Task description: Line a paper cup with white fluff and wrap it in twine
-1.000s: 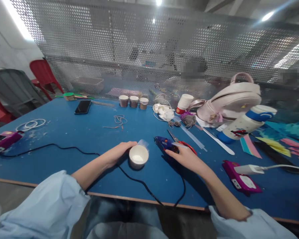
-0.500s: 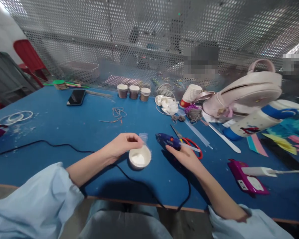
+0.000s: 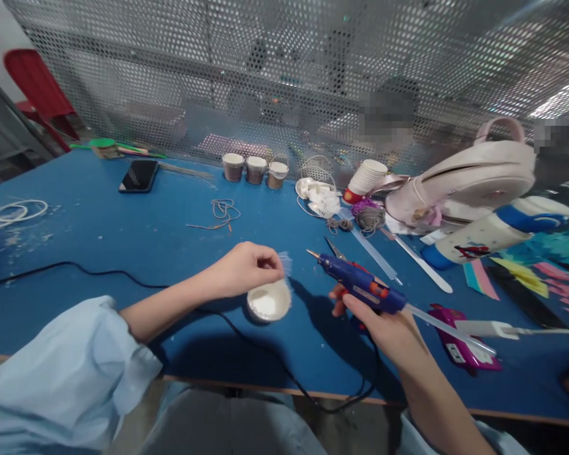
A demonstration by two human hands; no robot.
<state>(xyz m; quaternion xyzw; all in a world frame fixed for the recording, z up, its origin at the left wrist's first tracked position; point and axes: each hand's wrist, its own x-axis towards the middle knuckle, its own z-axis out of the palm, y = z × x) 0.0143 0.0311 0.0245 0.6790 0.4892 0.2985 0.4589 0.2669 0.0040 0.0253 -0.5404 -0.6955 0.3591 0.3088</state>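
My left hand (image 3: 246,270) pinches a small clear plastic strip (image 3: 285,262) just above a white paper cup (image 3: 269,301) on the blue table. The cup's inside is white and its rim looks fuzzy. In my right hand (image 3: 384,322) is a blue hot glue gun (image 3: 360,281), held up off the table with its metal nozzle pointing left toward the strip. A long clear glue stick (image 3: 448,330) juts from its back. Scissors (image 3: 332,246) lie behind the glue gun, their handles mostly covered by it.
Behind stand three small brown-and-white cups (image 3: 256,170) and stacked paper cups (image 3: 367,177). A pink backpack (image 3: 469,174), a bottle (image 3: 483,234) and a magenta box (image 3: 455,363) with a white plug occupy the right. A phone (image 3: 139,175) lies left; a black cord (image 3: 118,273) crosses the table.
My right hand has lifted the glue gun off the table and now grips its handle. My left hand has shifted slightly right and up with the clear strip.
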